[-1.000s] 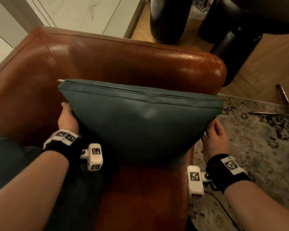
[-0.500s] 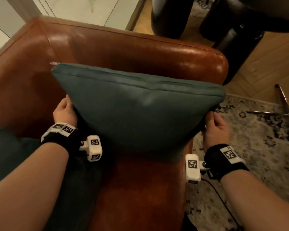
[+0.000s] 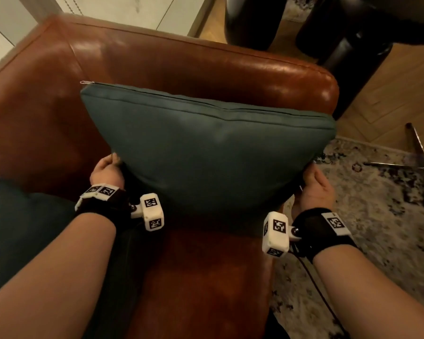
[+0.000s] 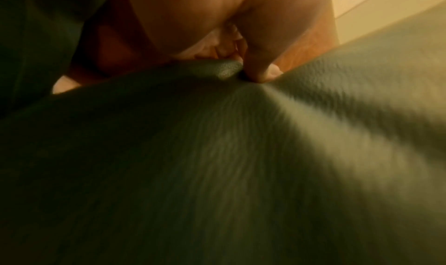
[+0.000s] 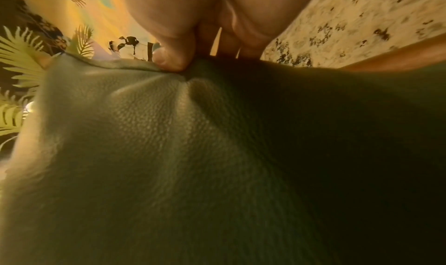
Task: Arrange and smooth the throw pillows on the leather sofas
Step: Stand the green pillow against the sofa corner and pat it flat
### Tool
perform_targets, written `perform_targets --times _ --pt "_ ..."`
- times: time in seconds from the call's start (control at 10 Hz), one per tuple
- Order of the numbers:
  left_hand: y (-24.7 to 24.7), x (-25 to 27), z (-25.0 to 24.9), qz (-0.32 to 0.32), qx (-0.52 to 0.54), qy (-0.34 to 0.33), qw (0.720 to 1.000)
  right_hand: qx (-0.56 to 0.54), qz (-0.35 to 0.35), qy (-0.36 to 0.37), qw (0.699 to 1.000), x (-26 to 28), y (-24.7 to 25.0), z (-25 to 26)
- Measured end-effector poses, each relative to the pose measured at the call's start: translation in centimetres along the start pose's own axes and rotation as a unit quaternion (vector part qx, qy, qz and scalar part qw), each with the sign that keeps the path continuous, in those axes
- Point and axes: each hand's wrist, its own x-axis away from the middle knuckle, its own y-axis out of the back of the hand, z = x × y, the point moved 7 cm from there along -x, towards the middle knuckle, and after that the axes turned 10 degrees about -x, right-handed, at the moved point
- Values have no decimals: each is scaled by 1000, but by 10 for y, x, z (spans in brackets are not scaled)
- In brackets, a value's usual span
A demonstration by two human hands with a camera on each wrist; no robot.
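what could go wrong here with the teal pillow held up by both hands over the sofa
1. The left hand and right hand only pinch the teal pillow at its side edges, so it may slip out.
2. It sits close to the sofa arm beside the rug, so it might tip off when released.
3. The pinching puckers the cover, which may leave creases to smooth.

Lower edge of teal pillow (image 3: 206, 155) hidden from head view. Left hand (image 3: 107, 171) fingers tucked behind pillow side; right hand (image 3: 315, 189) fingers likewise out of sight. Second teal cushion (image 3: 15, 228) cut by left edge. Left wrist view: pillow surface motion-blurred.
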Motion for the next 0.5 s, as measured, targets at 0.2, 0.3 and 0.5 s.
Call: perform_targets --times 0.2,0.3,0.5 --pt "-6 12 16 -18 -10 30 999 65 14 -60 996 -1 23 -22" --pt "-14 17 28 34 19 105 994 50 15 -148 988 9 47 -53" --pt "-12 15 18 26 -1 52 998 45 -84 -157 983 18 34 -50"
